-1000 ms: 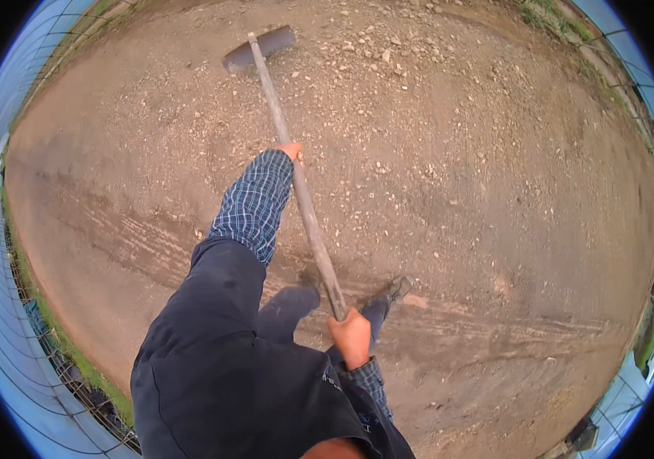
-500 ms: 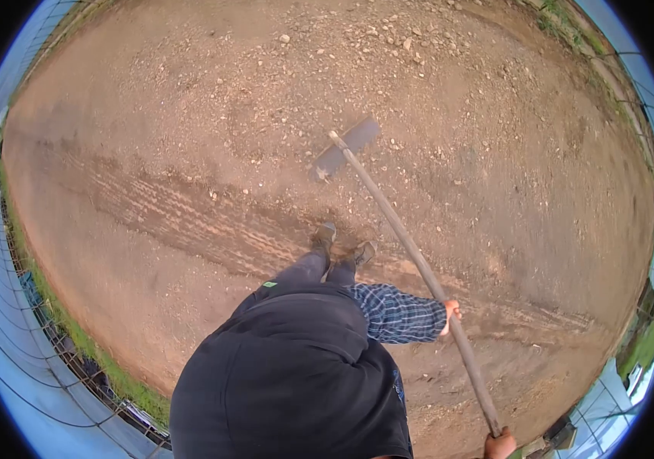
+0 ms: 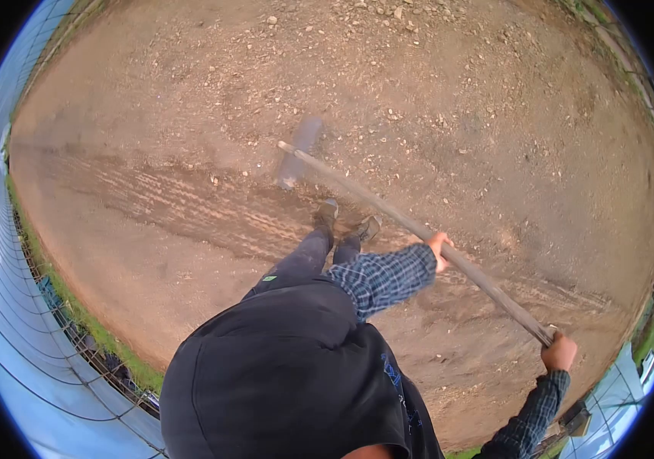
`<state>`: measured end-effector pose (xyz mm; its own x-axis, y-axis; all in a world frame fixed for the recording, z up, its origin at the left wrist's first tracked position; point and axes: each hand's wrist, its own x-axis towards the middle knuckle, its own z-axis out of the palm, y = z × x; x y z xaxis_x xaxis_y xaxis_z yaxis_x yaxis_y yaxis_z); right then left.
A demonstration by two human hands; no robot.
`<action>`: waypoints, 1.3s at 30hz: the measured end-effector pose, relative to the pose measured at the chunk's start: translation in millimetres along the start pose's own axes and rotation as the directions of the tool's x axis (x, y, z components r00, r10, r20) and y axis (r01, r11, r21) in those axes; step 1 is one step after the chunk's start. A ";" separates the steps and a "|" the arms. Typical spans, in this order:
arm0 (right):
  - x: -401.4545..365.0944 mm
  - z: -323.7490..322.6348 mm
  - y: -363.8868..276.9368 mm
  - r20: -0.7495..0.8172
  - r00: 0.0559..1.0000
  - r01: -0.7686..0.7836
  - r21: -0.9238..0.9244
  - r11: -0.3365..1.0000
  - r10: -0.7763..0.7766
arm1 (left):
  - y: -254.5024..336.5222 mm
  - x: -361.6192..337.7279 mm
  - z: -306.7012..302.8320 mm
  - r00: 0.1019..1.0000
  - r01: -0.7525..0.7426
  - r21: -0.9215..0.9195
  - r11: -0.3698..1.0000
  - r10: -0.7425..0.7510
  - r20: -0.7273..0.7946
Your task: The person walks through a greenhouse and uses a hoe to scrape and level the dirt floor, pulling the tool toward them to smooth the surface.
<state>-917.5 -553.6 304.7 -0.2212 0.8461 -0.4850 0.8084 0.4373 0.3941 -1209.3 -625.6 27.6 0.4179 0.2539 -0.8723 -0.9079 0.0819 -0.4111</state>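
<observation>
Head view: I log the left hand (image 3: 439, 249) wrapped around the hoe (image 3: 400, 216) partway along its handle. Right hand (image 3: 559, 353) gripping the handle's near end, below and right of the left. Blade (image 3: 308, 136) at the far end, up and left of the left hand; blurred, contact with the dirt (image 3: 189, 283) I cannot tell. Shoes (image 3: 328, 210) left of the left hand, near the blade.
</observation>
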 end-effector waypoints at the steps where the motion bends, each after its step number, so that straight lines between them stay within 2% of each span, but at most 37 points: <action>1: 16.3 4.8 -32.8 -0.040 0.998 0.050 0.048 0.998 -0.048 | 36.7 21.8 -16.7 0.995 -0.093 0.041 0.995 0.091 0.048; 2: 27.2 6.6 -68.5 -0.085 0.995 0.067 0.090 0.994 -0.059 | 73.8 15.4 -28.0 0.981 -0.169 0.005 0.986 0.168 0.094; 3: 35.3 16.7 -96.9 -0.109 0.991 0.096 0.121 0.988 -0.083 | 106.9 -5.6 -31.8 0.972 -0.233 0.091 0.968 0.231 0.032; 4: 38.5 20.0 -126.5 -0.157 0.983 0.123 0.192 0.974 -0.093 | 139.5 -3.9 -47.3 0.946 -0.323 0.059 0.945 0.321 0.047; 7: 24.2 28.9 -208.8 -0.150 0.979 0.181 0.345 0.921 -0.136 | 221.8 -24.9 -91.3 0.860 -0.509 -0.035 0.860 0.506 -0.057; 8: 18.1 32.0 -225.0 -0.156 0.978 0.188 0.376 0.907 -0.138 | 230.4 -37.3 -92.7 0.851 -0.525 -0.047 0.850 0.523 -0.049; 10: 4.5 40.2 -229.8 -0.173 0.971 0.221 0.407 0.886 -0.163 | 232.4 -62.4 -104.7 0.806 -0.572 -0.012 0.820 0.560 -0.192; 11: -2.8 44.0 -226.1 -0.175 0.973 0.213 0.428 0.878 -0.151 | 221.9 -70.8 -108.8 0.797 -0.586 -0.027 0.810 0.570 -0.197; 13: -16.1 51.1 -212.6 -0.183 0.975 0.196 0.443 0.875 -0.126 | 187.6 -79.2 -99.6 0.781 -0.585 0.058 0.809 0.581 -0.228; 15: -27.1 56.5 -184.3 -0.183 0.977 0.176 0.398 0.900 -0.110 | 158.8 -73.4 -95.5 0.829 -0.527 0.083 0.846 0.533 -0.169; 16: -32.0 56.7 -168.8 -0.180 0.978 0.162 0.360 0.919 -0.102 | 144.8 -72.2 -90.2 0.901 -0.419 -0.026 0.908 0.412 -0.137; 17: -37.0 48.6 -155.5 -0.182 0.980 0.143 0.338 0.930 -0.084 | 131.9 -57.1 -89.6 0.910 -0.394 0.031 0.919 0.394 -0.132; 18: -41.8 37.3 -142.8 -0.184 0.981 0.120 0.315 0.942 -0.063 | 117.7 -60.0 -79.0 0.946 -0.280 0.039 0.959 0.283 -0.157; 21: -52.4 11.4 -120.5 -0.148 0.988 0.076 0.228 0.971 -0.042 | 86.5 -52.4 -66.5 0.965 -0.229 -0.001 0.973 0.227 -0.128; 23: -59.8 -1.2 -124.2 -0.085 0.996 0.022 0.199 0.980 -0.005 | 84.2 -38.6 -71.6 0.976 -0.198 0.012 0.980 0.198 -0.093; 27: -65.8 -2.8 -173.0 -0.001 1.000 -0.018 0.148 0.989 0.018 | 123.3 -55.8 -88.5 0.984 -0.143 0.032 0.989 0.145 -0.099; 30: -65.1 -0.5 -243.8 0.068 0.998 -0.027 0.163 0.986 0.017 | 187.9 -52.2 -124.1 0.979 -0.164 0.045 0.985 0.168 -0.118; 32: -56.4 -1.5 -311.4 0.065 0.998 -0.006 0.225 0.974 -0.009 | 259.1 -58.2 -152.9 0.974 -0.226 0.116 0.967 0.224 0.029; 34: -41.6 -24.2 -406.1 0.021 0.999 0.026 0.296 0.955 -0.033 | 354.0 -109.5 -157.5 0.928 -0.347 0.259 0.901 0.370 -0.047; 35: -34.7 -39.1 -453.7 -0.034 0.999 0.045 0.351 0.935 -0.036 | 412.3 -112.6 -172.6 0.925 -0.376 0.218 0.900 0.380 0.026; 36: -29.9 -57.5 -500.1 -0.091 0.995 0.074 0.407 0.910 -0.040 | 458.1 -142.8 -172.3 0.890 -0.442 0.306 0.843 0.456 0.029; 37: -29.6 -71.7 -544.2 -0.147 0.987 0.123 0.458 0.881 -0.061 | 505.6 -166.4 -175.2 0.806 -0.528 0.455 0.717 0.591 0.004; 38: -33.2 -96.5 -590.8 -0.171 0.983 0.148 0.487 0.861 -0.072 | 550.6 -198.6 -176.9 0.806 -0.490 0.483 0.725 0.588 -0.066; 39: -36.7 -113.6 -621.6 -0.199 0.977 0.171 0.517 0.839 -0.077 | 588.7 -222.0 -184.1 0.775 -0.527 0.480 0.702 0.629 -0.069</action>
<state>-1473.8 -821.8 166.2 -0.3868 0.8536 -0.3488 0.9221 0.3541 -0.1560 -1830.6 -811.2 -69.5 -0.2446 0.1819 -0.9524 -0.8728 0.3865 0.2980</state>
